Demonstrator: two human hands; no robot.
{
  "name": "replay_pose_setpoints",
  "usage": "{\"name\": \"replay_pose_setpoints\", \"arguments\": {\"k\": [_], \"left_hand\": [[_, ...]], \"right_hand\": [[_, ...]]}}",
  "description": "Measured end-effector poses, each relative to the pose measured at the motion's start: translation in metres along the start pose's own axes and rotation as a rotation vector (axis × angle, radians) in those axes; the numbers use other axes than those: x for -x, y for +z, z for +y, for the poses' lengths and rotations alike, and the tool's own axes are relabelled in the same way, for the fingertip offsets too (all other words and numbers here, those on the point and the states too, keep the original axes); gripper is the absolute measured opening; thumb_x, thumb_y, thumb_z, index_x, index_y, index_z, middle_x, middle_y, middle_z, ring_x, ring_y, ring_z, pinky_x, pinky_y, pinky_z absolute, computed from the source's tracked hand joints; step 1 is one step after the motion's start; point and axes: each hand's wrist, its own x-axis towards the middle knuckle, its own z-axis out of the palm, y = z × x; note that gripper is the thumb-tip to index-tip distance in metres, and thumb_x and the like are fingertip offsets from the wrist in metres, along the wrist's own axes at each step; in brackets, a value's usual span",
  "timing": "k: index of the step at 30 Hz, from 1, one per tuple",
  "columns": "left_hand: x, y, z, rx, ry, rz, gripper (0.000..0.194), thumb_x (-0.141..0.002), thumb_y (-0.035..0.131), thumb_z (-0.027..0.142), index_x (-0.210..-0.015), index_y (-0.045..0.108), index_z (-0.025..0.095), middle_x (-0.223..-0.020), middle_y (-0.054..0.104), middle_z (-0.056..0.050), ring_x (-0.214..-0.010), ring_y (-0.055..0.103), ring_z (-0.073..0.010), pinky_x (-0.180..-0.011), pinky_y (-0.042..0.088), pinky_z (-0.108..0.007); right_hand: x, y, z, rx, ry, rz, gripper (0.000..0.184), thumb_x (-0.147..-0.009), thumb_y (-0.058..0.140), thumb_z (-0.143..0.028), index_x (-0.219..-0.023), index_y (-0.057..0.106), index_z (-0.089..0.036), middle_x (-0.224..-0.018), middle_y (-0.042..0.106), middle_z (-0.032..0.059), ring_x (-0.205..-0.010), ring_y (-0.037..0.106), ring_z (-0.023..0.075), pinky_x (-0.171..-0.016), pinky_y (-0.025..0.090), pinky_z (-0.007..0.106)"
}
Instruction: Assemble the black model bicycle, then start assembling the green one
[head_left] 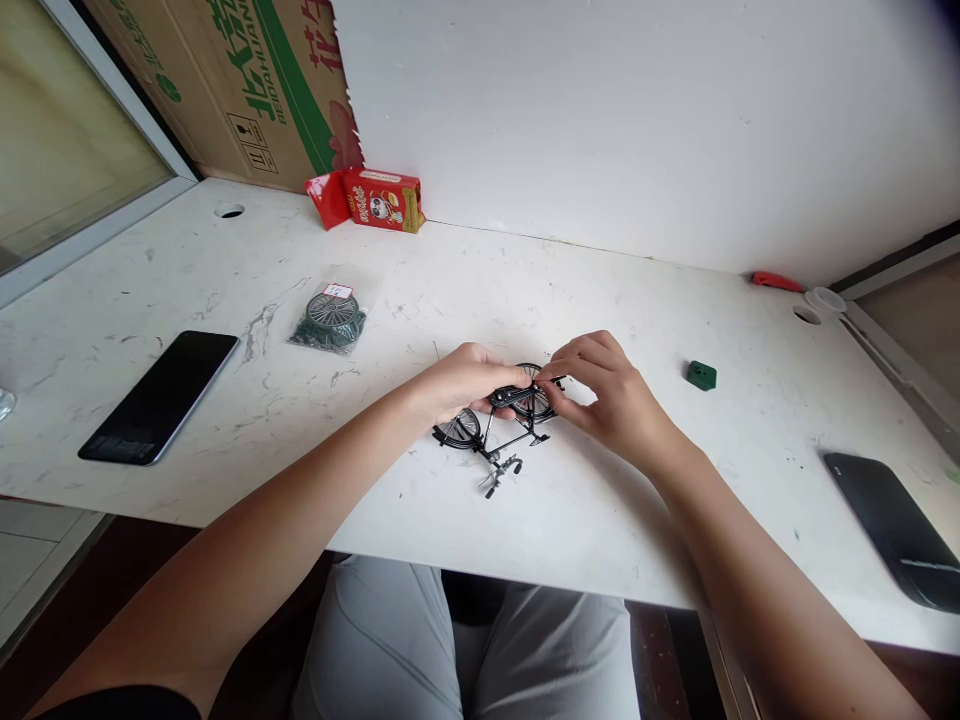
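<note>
A small black model bicycle [511, 435] is tilted over the white table in front of me, its handlebars toward my body. My left hand [474, 383] is closed around its middle, with the thumb stretched toward the spoked wheel on the right. At that same wheel, the fingertips of my right hand [596, 388] pinch a small dark part of the bicycle; its exact shape is hidden by the fingers. The other spoked wheel [457, 430] shows below my left wrist. A clear plastic bag [330, 320] with a grey spoked wheel and dark green pieces lies beyond my left forearm.
A black phone [161, 398] lies at the left, and another dark, rounded device [896, 525] at the right edge. A small green block [701, 375] sits right of my hand. Against the back stand a red box [384, 200] and a cardboard carton [247, 90].
</note>
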Motion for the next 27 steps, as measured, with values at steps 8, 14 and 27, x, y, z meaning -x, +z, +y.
{"name": "replay_pose_setpoints", "arguments": {"k": [8,14,27], "left_hand": [[0.0018,0.0005,0.0006,-0.055,-0.028,-0.005,0.016,-0.086,0.078,0.023,-0.087,0.079,0.007,-0.095,0.079,-0.016,-0.080,0.075,-0.0177,-0.066,0.058,-0.026],[0.0024,0.0005,-0.0002,-0.066,-0.010,-0.011,0.018,-0.086,0.078,0.024,-0.088,0.079,0.007,-0.096,0.079,-0.016,-0.082,0.074,-0.0184,-0.068,0.060,-0.028],[0.0014,-0.0007,-0.0016,-0.120,0.030,0.037,0.023,-0.083,0.083,0.032,-0.090,0.081,0.011,-0.103,0.078,-0.013,-0.082,0.072,-0.0155,-0.070,0.060,-0.026]], "right_hand": [[-0.0005,0.0047,-0.0030,0.084,0.028,-0.132,0.006,-0.103,0.057,-0.025,-0.102,0.063,-0.026,-0.097,0.067,0.0094,-0.092,0.056,0.0278,-0.080,0.049,0.046],[0.0018,0.0062,-0.0019,0.076,0.027,-0.140,0.006,-0.106,0.051,-0.024,-0.102,0.055,-0.024,-0.097,0.063,0.0092,-0.092,0.054,0.0259,-0.080,0.048,0.043],[0.0014,0.0029,-0.0092,0.218,-0.009,-0.155,0.011,-0.111,0.043,-0.023,-0.107,0.053,-0.020,-0.103,0.063,0.0121,-0.093,0.051,0.0257,-0.082,0.049,0.042]]}}
